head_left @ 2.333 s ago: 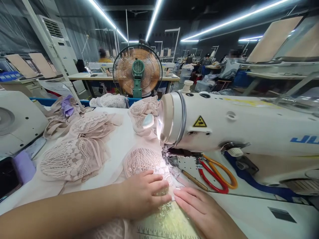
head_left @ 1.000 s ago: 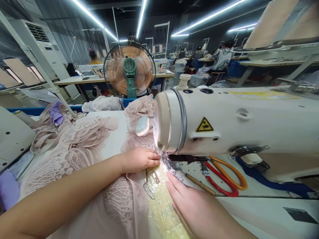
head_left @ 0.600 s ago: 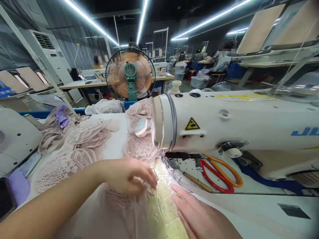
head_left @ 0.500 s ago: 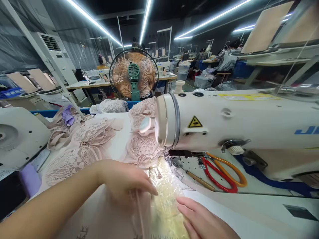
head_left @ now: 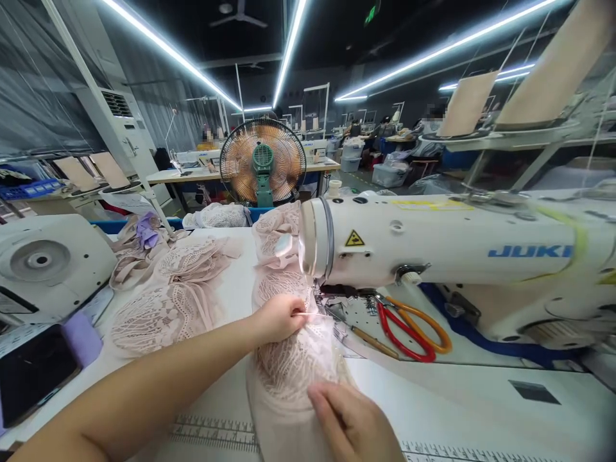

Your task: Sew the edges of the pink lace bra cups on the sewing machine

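Note:
A pale pink lace bra [head_left: 286,369] lies in front of the sewing machine's lit needle area, its lace cup facing up. My left hand [head_left: 283,317] is closed in a pinch on its upper edge, close to the needle; a thin light strand or edge runs right from the fingertips. Nearer to me, my right hand [head_left: 359,423] is closed on the lower right edge of the bra, thumb and forefinger at the fabric. The sewing machine [head_left: 370,240] stands just beyond and to the right. More lace [head_left: 279,234] lies behind the needle.
Scissors with red and orange handles [head_left: 409,330] and a wooden-handled tool [head_left: 375,342] lie under the machine arm. Lace pieces [head_left: 154,314] are piled left, near a phone [head_left: 36,375]. A printed ruler [head_left: 216,433] runs along the front. A fan [head_left: 262,160] stands behind.
The lace bra now covers the yellowish clear film that showed between my hands. My left hand has moved up and right toward the needle. The camera view has shifted.

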`<state>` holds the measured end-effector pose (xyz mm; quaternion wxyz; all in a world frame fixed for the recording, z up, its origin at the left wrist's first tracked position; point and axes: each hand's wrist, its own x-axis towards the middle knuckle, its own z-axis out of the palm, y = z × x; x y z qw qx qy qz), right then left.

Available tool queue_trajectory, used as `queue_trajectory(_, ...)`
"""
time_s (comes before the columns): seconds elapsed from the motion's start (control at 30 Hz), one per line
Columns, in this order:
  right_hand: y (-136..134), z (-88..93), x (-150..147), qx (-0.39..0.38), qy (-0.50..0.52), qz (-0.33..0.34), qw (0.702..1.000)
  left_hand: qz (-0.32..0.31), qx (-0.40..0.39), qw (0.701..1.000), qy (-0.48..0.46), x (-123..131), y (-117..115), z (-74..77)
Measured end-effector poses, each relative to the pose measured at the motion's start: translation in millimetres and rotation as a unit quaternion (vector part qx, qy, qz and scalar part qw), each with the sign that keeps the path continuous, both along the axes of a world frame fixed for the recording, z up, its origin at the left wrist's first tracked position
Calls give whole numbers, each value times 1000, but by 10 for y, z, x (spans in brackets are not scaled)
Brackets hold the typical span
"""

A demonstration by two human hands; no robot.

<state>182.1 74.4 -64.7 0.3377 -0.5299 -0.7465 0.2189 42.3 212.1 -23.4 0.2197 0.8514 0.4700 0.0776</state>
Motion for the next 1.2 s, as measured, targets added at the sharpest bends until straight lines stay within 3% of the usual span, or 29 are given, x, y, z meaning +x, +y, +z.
queue_trajectory(0.1, 63, 33, 115, -21, -11, -40, 999, 23, 85, 994, 62, 3, -54, -96)
queue_trajectory(0.23, 85, -30, 173, -72, -66, -64, 993, -16, 158, 980, 119, 6, -154, -135)
queue_trajectory(0.3, 99, -33, 172, -90, -104, -66, 988, -87, 234, 959, 131, 5, -167, -137)
queue_trajectory(0.4, 132, 6, 168, -114, -131, -49, 984, -233, 397, 881, 113, -22, -128, -156)
queue_trajectory(0.43, 143, 20, 167, -122, -139, -44, 982, -271, 432, 854, 99, -38, -105, -167)
queue_trajectory(0.5, 162, 37, 168, -130, -158, -38, 978, -311, 450, 834, 74, -75, -55, -189)
queue_trajectory(0.63, 191, 39, 183, -126, -180, -26, 975, -321, 381, 862, 96, -125, 43, -193)
queue_trajectory(0.83, 248, 52, 257, -139, -204, 3, 969, -256, 210, 934, 135, -79, 120, -88)
queue_trajectory(1.07, 297, -48, 321, -59, -209, -30, 976, -214, 182, 957, 78, -12, 141, -124)
queue_trajectory(1.2, 323, 9, 315, -97, -210, -36, 972, -194, 199, 960, 46, 1, 164, -181)
